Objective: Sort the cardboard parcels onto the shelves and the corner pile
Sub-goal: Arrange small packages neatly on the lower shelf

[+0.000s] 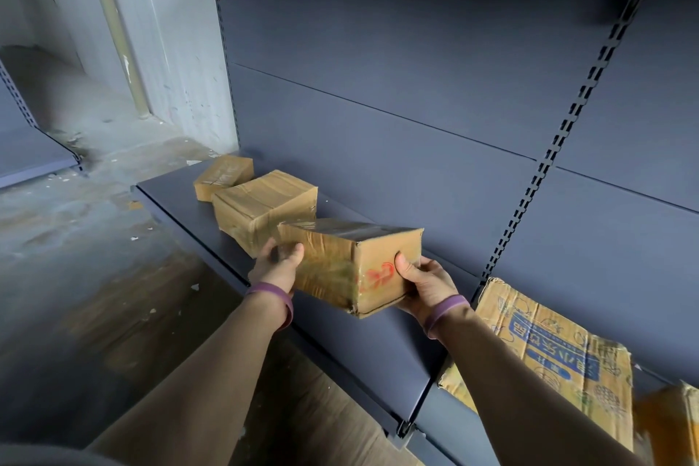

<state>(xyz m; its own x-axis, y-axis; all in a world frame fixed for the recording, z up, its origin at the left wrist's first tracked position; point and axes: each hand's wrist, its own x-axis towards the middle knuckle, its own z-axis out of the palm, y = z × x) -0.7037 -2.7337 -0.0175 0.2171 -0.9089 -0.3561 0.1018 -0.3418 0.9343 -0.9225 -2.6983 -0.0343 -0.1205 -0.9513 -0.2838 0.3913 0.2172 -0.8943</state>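
I see the dark back panel (378,87) filling most of the view, with a slotted upright (548,159) running down it on the right. The stained concrete floor (75,257) spreads out to the left. The shelf (177,208) runs from its far left end toward me. Its front edge is bare along all I can see, and a strip of open deck lies between that edge and the boxes.

The printed box (559,348) lies flat past the upright on the right, partly hidden by the right forearm. The mid box (264,208) sits on the shelf close to the back panel. The held box (351,261) hangs over the shelf just right of it, tilted, with its near bottom corner lowest. Its far left corner overlaps the mid box from my angle, and I cannot tell whether they touch. Bare shelf lies between the held box and the printed box. The far box (223,176) rests near the shelf's left end, just beyond the mid box.

The left hand (278,265) grips the held box's left end, its fingers (270,248) curled round the side and the thumb on the near face. The right hand (423,284) holds the right end, thumb pressed beside a red mark and the other fingers tucked underneath, out of sight. A purple band (270,289) circles each wrist.
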